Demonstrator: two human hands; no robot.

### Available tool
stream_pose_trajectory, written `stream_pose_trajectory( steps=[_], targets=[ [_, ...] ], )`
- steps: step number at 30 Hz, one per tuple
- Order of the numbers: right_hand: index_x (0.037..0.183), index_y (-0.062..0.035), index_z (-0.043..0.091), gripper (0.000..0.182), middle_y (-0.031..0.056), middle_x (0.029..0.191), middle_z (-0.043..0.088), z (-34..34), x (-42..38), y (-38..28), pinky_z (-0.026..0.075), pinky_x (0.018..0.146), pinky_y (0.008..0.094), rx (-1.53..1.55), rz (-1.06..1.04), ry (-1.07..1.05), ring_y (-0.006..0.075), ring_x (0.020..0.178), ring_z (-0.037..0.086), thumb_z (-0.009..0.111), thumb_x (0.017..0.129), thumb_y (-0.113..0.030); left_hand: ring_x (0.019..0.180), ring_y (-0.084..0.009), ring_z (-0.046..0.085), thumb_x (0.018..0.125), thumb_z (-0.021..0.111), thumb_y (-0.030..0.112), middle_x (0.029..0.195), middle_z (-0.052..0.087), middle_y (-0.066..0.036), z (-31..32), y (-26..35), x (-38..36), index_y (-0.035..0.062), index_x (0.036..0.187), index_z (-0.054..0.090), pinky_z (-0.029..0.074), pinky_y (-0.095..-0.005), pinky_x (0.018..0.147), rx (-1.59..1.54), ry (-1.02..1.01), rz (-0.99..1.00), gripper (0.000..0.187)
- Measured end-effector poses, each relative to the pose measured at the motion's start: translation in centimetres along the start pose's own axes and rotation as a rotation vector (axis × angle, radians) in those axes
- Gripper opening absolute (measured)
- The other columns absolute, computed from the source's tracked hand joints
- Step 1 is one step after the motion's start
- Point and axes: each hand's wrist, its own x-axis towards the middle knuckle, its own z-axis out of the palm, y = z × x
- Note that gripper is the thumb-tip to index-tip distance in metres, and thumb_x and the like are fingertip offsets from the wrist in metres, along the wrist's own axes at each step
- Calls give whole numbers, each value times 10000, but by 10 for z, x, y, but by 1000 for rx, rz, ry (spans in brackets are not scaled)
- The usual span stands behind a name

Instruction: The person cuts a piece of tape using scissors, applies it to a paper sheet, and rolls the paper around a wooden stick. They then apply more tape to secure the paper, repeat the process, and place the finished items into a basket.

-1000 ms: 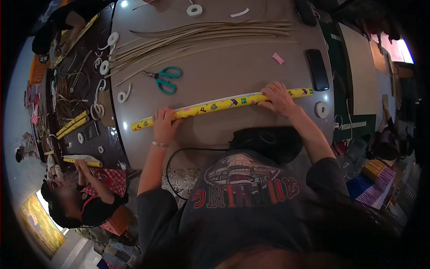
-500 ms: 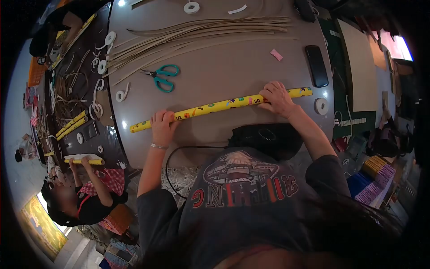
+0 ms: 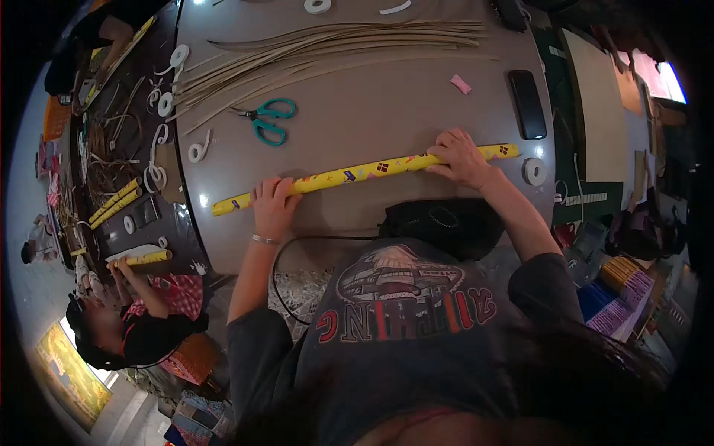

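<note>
A long roll of yellow patterned paper [image 3: 357, 176] lies slightly slanted across the brown table near its front edge. My left hand [image 3: 273, 207] bends its fingers over the roll toward the left end. Farther right, my right hand [image 3: 461, 159] wraps the roll a little short of its right end. Scissors with teal handles [image 3: 272, 121] rest beyond my left hand, blades partly apart. A roll of white tape [image 3: 534, 172] sits just past the roll's right end, and a black phone [image 3: 526, 104] lies above it.
Long thin brown strips [image 3: 335, 61] spread across the far side of the table. A pink packet [image 3: 460, 84] and another white tape roll [image 3: 197, 152] lie nearby. A black bag [image 3: 442, 229] is at the front edge. At left, a co-worker [image 3: 152, 323] handles a yellow roll [image 3: 150, 258].
The yellow roll has turned under my hands; a different part of its pattern faces up. Both hands stay in nearly the same places. The co-worker's hands have come closer together.
</note>
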Motion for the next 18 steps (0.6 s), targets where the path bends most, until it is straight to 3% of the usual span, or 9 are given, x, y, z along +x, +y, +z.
stream_pose_trajectory(
  steps=[5,9,18],
  targets=[
    [1103,-137,652,339,69,1011,558,3,8,2,406,934,400,-44,7,37,252,1032,504,624,878,-389,1021,-285,524,775,737,292,1105,541,-55,2,-10,16,146,1153,644,411,-442,849,-57,-102,-23,416],
    [1108,-141,650,311,68,1004,562,11,18,5,416,926,401,-115,-18,97,250,1031,508,604,895,-362,1051,-291,515,810,698,273,1138,542,-63,0,-14,35,146,1179,646,408,-446,874,-52,-60,41,394],
    [864,-106,642,191,66,901,563,5,46,16,458,842,398,-90,37,140,266,924,529,590,895,-287,1129,-289,502,821,672,313,1194,550,-58,28,0,60,145,1178,626,389,-484,901,31,76,20,397]
  ],
)
